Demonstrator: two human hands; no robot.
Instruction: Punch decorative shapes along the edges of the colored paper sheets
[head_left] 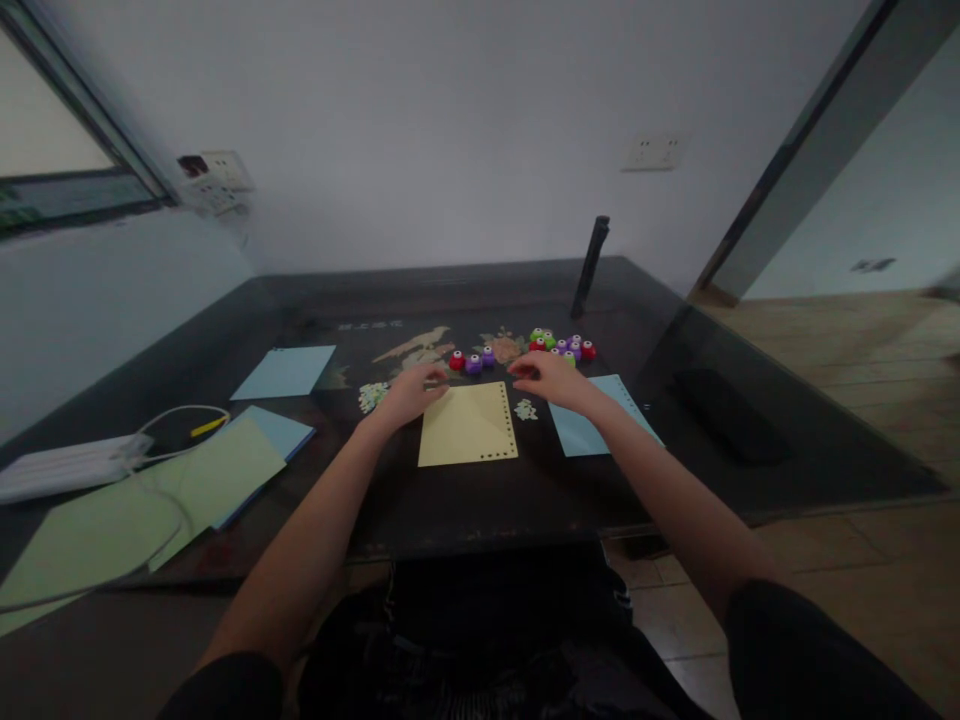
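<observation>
A yellow sheet [467, 425] of paper lies flat near the middle of the dark table [465, 500], a row of small punched holes running along its right edge and part of its near edge. The left hand [409, 393] rests at the sheet's far left corner, fingers loosely curled and touching the paper there; whether it pinches anything cannot be told. The right hand [549, 378] hovers just beyond the sheet's far right corner, fingers bent together as if around something small — what, if anything, sits between them is too small to make out. Between the two hands, further toward the far edge, stand a red punch [457, 361] and two purple punches [480, 360]; a tighter cluster of punches [562, 346] in green, purple and red sits beside the right hand. Small heaps of paper cut-outs [526, 409] lie just right of the yellow sheet and another by the left hand. A light blue sheet [581, 430] lies under the right forearm, toward the right edge. Toward the left edge lie another blue sheet [284, 371], pale green sheets [150, 505] over a blue one, and a white power strip [64, 465] with its looped cable — a dark upright post [590, 266] stands near the far edge.
</observation>
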